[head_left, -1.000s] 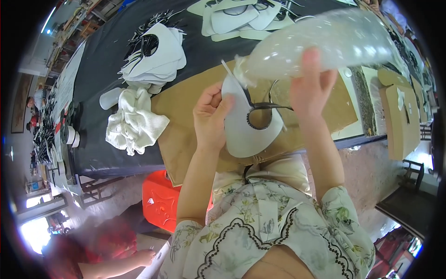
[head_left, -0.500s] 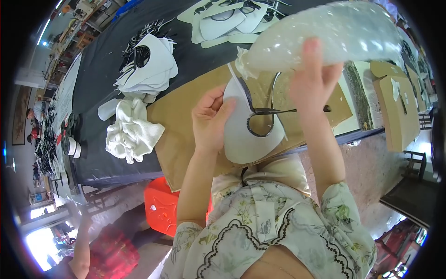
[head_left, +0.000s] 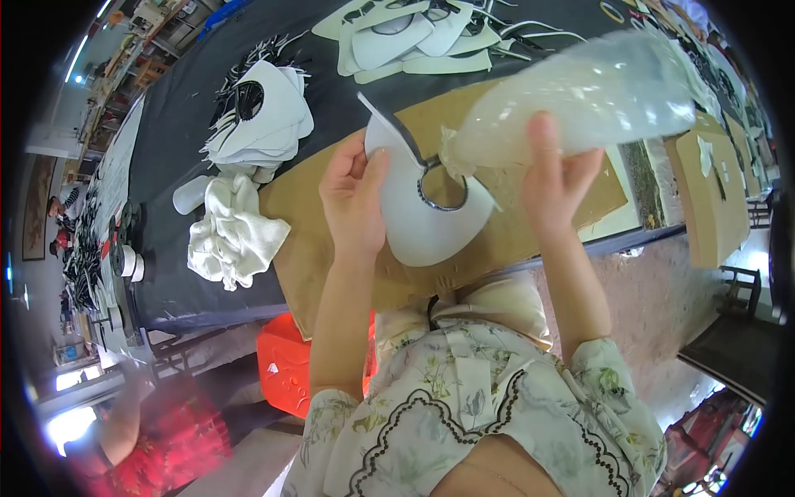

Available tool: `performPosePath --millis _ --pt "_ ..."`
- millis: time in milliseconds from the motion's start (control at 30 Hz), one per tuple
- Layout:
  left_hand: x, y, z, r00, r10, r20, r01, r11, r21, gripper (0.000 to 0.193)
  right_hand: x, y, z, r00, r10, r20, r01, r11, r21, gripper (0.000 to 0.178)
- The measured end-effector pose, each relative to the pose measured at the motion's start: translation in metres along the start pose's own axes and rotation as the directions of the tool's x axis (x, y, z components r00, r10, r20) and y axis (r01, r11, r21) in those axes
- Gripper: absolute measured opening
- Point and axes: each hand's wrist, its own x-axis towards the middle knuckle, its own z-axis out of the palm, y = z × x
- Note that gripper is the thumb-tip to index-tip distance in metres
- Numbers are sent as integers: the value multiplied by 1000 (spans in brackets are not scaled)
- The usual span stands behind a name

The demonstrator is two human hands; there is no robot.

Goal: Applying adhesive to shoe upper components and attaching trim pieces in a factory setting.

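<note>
A white collar-shaped piece (head_left: 424, 236) with a dark-edged round opening is pinched at its left side by my left hand (head_left: 354, 192), fingers closed. It hangs above a brown cardboard sheet (head_left: 319, 273). In my right hand (head_left: 559, 186) is a puffed-out, see-through plastic bag (head_left: 588, 95), with the thumb on its near side. The bag's crumpled end reaches the upper right edge of the collar piece; whether they touch I cannot tell.
Left of the cardboard lie a stack of white collar pieces (head_left: 277, 116) and a crumpled white cloth (head_left: 232, 224). More collar pieces (head_left: 402, 50) are piled at the back. A red stool (head_left: 286, 364) stands below the table edge. A person in red (head_left: 178, 431) is at lower left.
The collar piece and my left hand have shifted left, the piece also slightly up. The bag has come lower. Dark straps that crossed to the right no longer show there.
</note>
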Motion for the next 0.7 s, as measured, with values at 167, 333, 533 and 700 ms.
performPosePath --millis 167,333,533,700 --pt "-2 -1 4 1000 3 31 -4 1000 30 29 -8 -4 2 999 32 24 -37 972 230 34" --pt "0 -1 5 1000 -25 -9 25 999 22 27 9 8 -8 998 18 -60 -14 998 59 29" --pt "46 19 -39 964 -99 246 11 942 334 27 38 17 -44 450 706 546 -886 277 372 58" --pt "87 24 -26 903 -193 384 -16 877 480 25 -13 30 -29 108 608 786 -957 -151 249 70"
